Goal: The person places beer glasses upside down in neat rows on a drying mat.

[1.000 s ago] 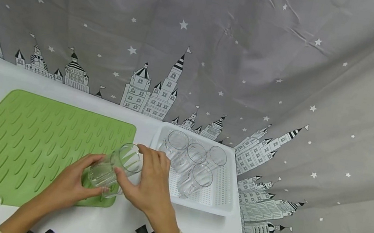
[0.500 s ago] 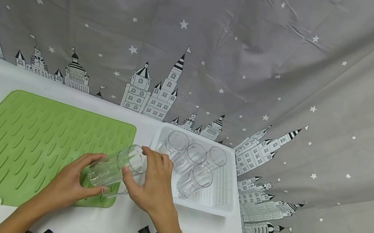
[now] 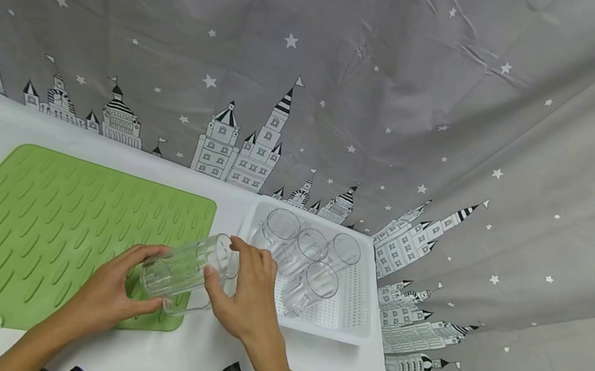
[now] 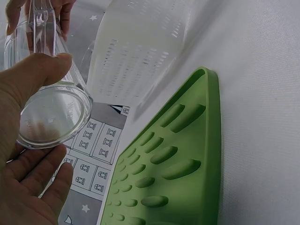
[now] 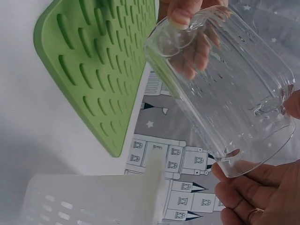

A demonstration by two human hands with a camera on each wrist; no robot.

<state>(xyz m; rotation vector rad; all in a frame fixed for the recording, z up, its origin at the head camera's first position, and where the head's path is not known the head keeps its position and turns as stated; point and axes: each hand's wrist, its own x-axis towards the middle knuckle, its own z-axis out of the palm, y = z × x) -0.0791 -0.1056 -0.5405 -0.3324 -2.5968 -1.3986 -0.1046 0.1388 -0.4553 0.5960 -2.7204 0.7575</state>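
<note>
Just above the mat's three o'clock edge, a clear glass mug (image 3: 182,271) lies tilted between two hands, its mouth towards two o'clock and its base towards eight. The left hand (image 3: 109,285) grips the base end, thumb on the near side close to the handle (image 4: 42,30), fingers round the far side. At the mouth end, the right hand (image 3: 250,292) pinches the rim between thumb and fingers. From the mug, the green mat (image 3: 59,231) spreads towards nine o'clock over the white-covered bench (image 3: 196,365); the white tray (image 3: 309,327) sits towards two, with four clear glasses (image 3: 318,284) standing in it.

To handle the mug well, let the left hand bear the weight at the base, since smooth glass probably slips easily. The right hand is best used lightly, steadying and guiding the rim rather than squeezing it. Turn the mug slowly, both hands moving together, with the thumb clear of the handle so it doesn't catch. It would be wise to hold the mouth well away from the tray, where glass could knock glass.
</note>
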